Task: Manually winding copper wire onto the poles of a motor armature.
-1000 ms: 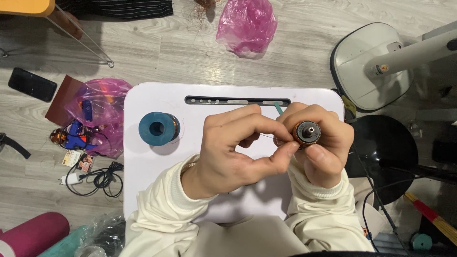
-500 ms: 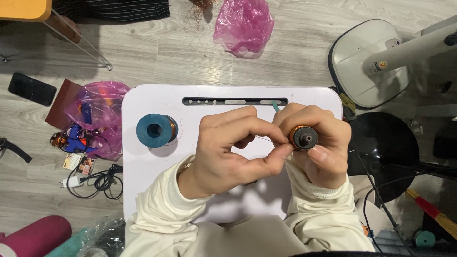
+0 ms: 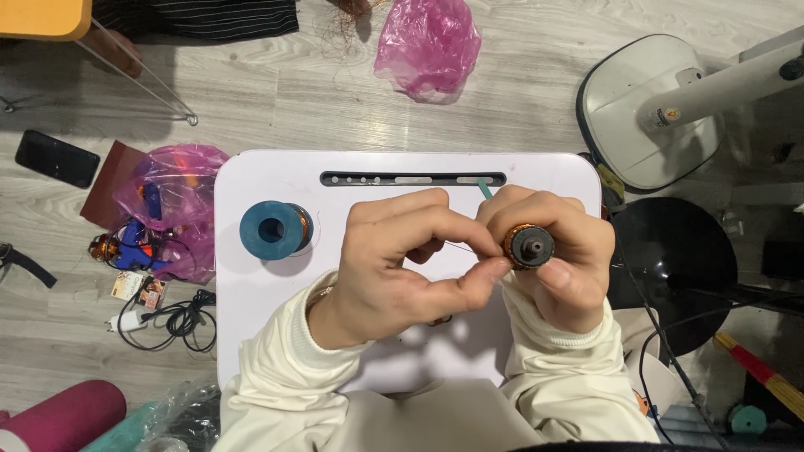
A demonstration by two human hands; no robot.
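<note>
Grey wood floor is seen around a white lap table, which fills the middle of the frame. At the far left of the frame a black phone is laid flat, and just right of it a pink plastic bag is slumped against the table's edge. On the left part of the table a blue spool is stood on end. Right of centre, the left hand is pinched narrowly, thumb and forefinger closed on a thin wire. The right hand is wrapped around a small copper-wound motor part, held above the table's right side. At the upper right a white fan base is seen.
</note>
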